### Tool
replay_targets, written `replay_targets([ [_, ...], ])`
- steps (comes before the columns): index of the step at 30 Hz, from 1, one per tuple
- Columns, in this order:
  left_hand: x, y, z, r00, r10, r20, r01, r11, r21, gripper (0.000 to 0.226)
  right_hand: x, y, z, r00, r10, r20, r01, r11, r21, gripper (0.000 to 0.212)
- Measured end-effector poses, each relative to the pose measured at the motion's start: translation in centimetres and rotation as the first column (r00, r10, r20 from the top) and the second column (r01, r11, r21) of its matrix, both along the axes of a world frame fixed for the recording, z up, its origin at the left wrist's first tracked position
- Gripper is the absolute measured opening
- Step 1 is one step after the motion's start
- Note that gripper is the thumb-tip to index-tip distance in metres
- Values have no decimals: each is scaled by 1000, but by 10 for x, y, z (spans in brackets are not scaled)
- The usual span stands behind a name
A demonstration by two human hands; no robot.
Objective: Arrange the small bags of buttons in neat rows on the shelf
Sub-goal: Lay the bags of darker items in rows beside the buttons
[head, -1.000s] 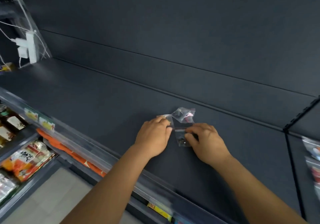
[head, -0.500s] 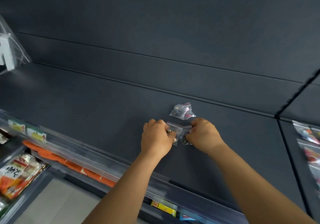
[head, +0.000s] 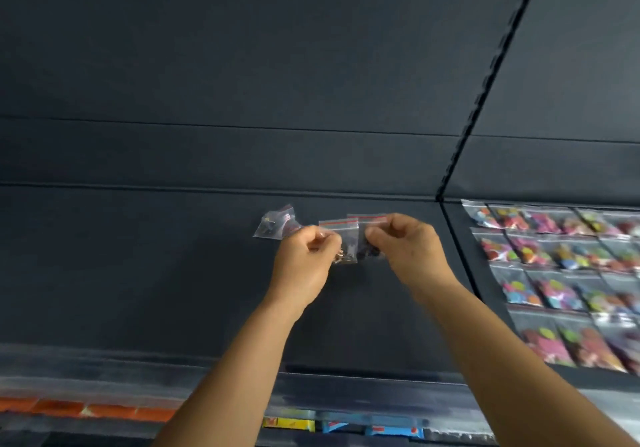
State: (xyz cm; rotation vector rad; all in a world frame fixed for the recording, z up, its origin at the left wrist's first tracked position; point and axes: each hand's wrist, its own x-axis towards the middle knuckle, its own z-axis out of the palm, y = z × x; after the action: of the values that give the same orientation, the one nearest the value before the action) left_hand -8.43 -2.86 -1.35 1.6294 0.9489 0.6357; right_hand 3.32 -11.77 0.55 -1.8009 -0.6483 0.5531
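The left hand has its fingers curled, pinching a small clear bag with a red zip strip by its left edge; dark and metallic buttons sit at the bottom of that bag. The right hand is curled the same way and pinches a second clear bag, also red-stripped at the top, whose dark contents show just below the fingers. The two bags overlap, the left-hand one in front, and both are held up over the dark shelf rather than lying flat on it. Just left of the left hand, a third bag lies crumpled on the shelf surface, tilted, with a few small buttons inside. Beyond a dark slotted upright, on the neighbouring shelf section to the right, bags of bright buttons lie in close rows, edge to edge. Along the shelf's front edge runs a clear price rail, with orange, yellow and blue packages blurred beneath it.
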Motion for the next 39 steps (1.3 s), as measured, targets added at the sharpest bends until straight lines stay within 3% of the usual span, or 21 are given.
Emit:
replay_targets([
  [7,79,-67,13,981,-166,103,162,986,41,10,49,-83,12,990,-131,-52,136,985,104,17],
  [16,178,-212,21,933,-341,111,333,939,83,11,125,-239,19,956,-282,-86,292,945,148,13],
  [28,297,-408,26,820,-556,135,551,831,75,12,218,-449,18,847,-523,-97,532,831,162,16],
  [36,362,-486,27,753,-649,108,640,760,112,15,264,-536,11,705,-689,-169,708,669,226,12],
  [39,393,-508,24,722,-681,118,675,732,95,16,286,-559,7,690,-705,-163,723,660,204,5],
])
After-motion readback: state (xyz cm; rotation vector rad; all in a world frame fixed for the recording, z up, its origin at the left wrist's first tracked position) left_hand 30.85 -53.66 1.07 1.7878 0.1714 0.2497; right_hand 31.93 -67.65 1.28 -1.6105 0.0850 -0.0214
